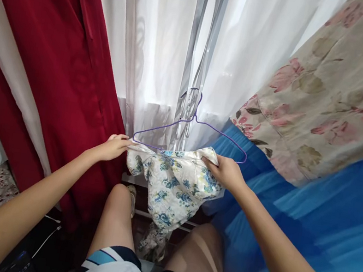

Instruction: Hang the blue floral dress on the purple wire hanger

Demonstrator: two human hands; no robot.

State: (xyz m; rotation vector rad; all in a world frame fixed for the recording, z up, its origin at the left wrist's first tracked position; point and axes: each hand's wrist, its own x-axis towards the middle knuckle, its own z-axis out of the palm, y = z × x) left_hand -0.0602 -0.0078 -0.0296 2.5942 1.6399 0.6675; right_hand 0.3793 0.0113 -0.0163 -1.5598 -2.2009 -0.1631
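Observation:
A white satin garment with blue flowers hangs over the lower bar of a purple wire hanger. The hanger's hook sits on a thin metal rail in front of the white curtain. My left hand pinches the garment's left top edge by the hanger's left corner. My right hand grips the garment's right top edge, fingers closed on the cloth. The garment droops between my knees.
A dark red curtain hangs at the left. A floral cloth and blue fabric fill the right side. My knees and white-and-blue shorts are below. A dark device with a cable lies at lower left.

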